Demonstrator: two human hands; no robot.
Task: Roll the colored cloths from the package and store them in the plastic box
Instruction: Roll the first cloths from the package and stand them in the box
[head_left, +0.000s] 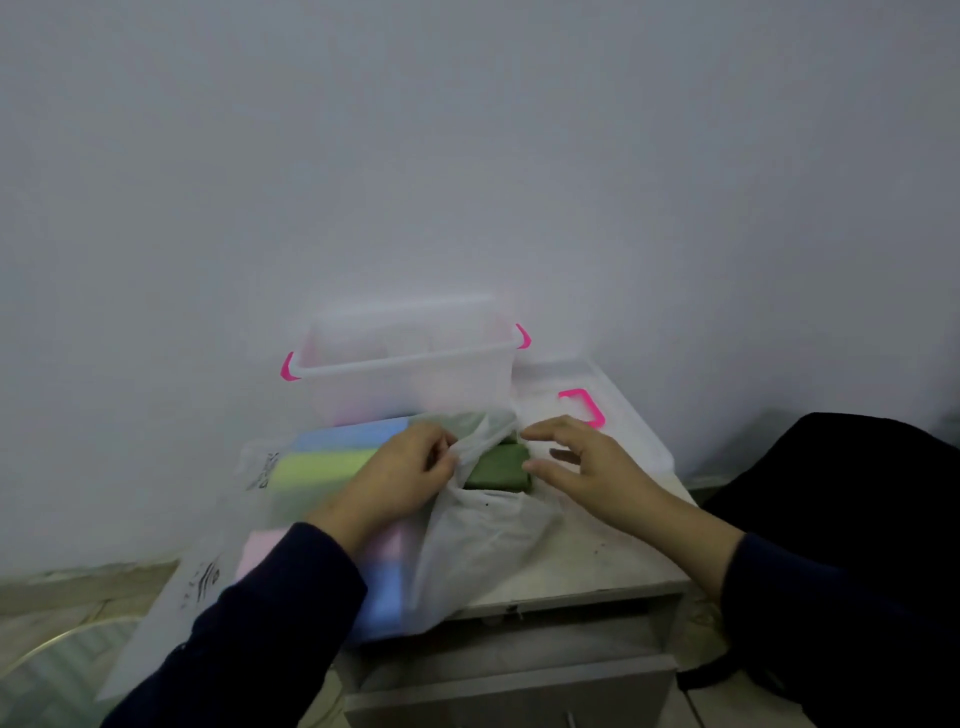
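Note:
A clear plastic package (483, 540) lies on a small cabinet top, with blue (348, 436), yellow-green (317, 465) and pink (260, 551) cloths inside. A dark green folded cloth (498, 467) shows at its open mouth. My left hand (400, 475) pinches the package's upper edge. Spread just right of the green cloth, my right hand (576, 467) has its fingers open and holds nothing. Behind them stands the translucent plastic box (405, 366) with pink clips; it looks empty.
The box's lid (587, 410), with a pink clip, lies to the right behind my right hand. The cabinet (597, 566) has drawers below its front edge. A dark bag (852, 519) sits at the right. A wall rises close behind the box.

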